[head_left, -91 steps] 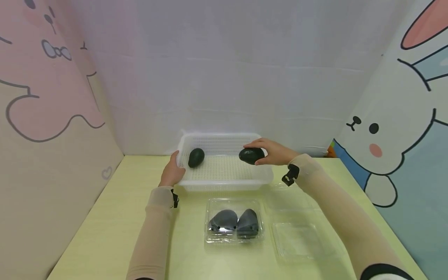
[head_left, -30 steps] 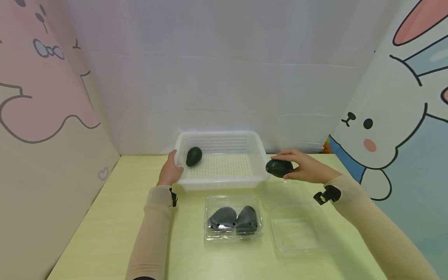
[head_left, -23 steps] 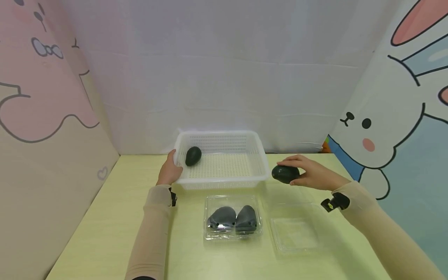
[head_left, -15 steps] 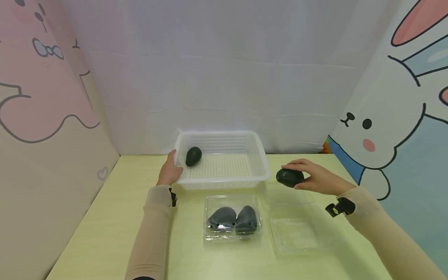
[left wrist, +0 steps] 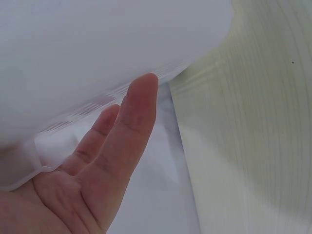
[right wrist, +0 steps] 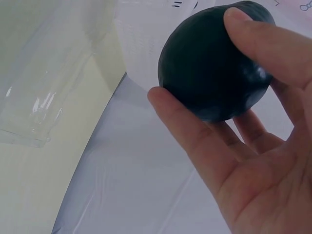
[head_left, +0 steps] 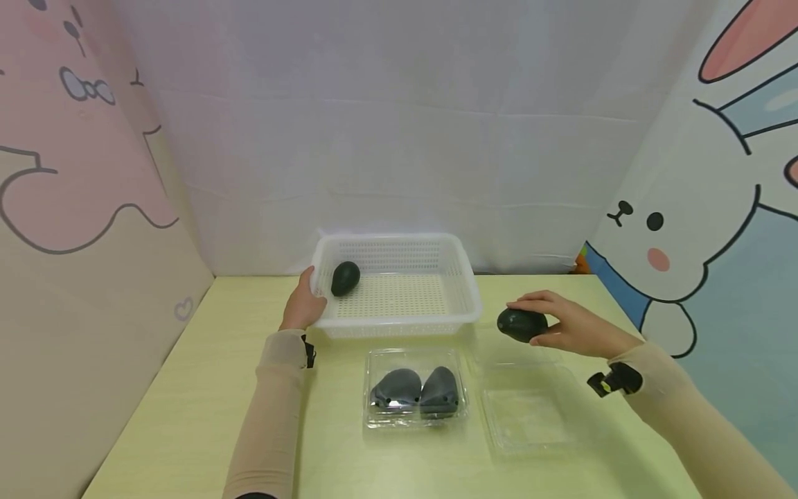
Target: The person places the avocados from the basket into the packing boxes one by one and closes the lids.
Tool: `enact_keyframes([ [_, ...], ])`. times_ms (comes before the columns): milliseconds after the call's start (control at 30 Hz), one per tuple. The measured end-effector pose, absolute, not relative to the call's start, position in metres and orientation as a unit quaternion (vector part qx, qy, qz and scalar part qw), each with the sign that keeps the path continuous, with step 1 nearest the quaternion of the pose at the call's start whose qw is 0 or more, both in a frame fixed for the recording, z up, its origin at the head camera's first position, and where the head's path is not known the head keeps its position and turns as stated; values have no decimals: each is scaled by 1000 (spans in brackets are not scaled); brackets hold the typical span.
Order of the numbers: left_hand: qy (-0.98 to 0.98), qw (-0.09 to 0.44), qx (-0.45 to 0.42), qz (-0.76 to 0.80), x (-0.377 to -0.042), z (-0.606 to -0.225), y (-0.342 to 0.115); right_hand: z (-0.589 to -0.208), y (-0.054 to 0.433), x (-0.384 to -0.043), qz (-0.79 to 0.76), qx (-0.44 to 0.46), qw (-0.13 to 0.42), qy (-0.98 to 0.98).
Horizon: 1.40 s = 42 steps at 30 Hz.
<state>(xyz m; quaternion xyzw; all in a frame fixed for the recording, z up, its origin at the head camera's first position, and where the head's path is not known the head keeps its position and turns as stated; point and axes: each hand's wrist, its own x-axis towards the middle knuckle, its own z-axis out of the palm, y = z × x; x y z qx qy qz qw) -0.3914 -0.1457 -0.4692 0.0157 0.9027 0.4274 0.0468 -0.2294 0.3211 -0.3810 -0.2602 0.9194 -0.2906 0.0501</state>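
Observation:
My right hand (head_left: pixel 576 329) grips a dark green avocado (head_left: pixel 522 324) between thumb and fingers, above the table to the right of a white perforated plastic basket (head_left: pixel 399 321). The right wrist view shows the thumb across one side of the avocado (right wrist: pixel 209 63) and the fingers on the opposite side. At the basket's left end, my left hand (head_left: pixel 302 303) holds its side, fingers along the outer wall in the left wrist view and the thumb mostly hidden there. Another avocado (head_left: pixel 346 278) lies inside the basket at the left.
A clear plastic clamshell box (head_left: pixel 415 357) with two dark avocados under its lid sits in front of the basket. Beside it at right lies a second clear clamshell (head_left: pixel 530 443), opened out. A white curtain wall (head_left: pixel 399 152) stands close behind the basket.
My right hand has carried the avocado from over the basket's right part out to the right and toward me. The left hand stays at the basket; the view has shifted slightly.

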Motion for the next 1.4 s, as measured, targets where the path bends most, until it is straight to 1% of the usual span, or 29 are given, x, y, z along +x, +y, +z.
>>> enact_keyframes([
  [267,904,41,17,426,-392,-470,-146,-383,321,-222,-304,-267,48,913],
  [600,905,48,16,423,-391,-470,-146,-392,323,-211,-304,-267,41,913],
  [1400,905,46,22,423,-396,-474,-148,-408,318,-191,-310,-264,102,908],
])
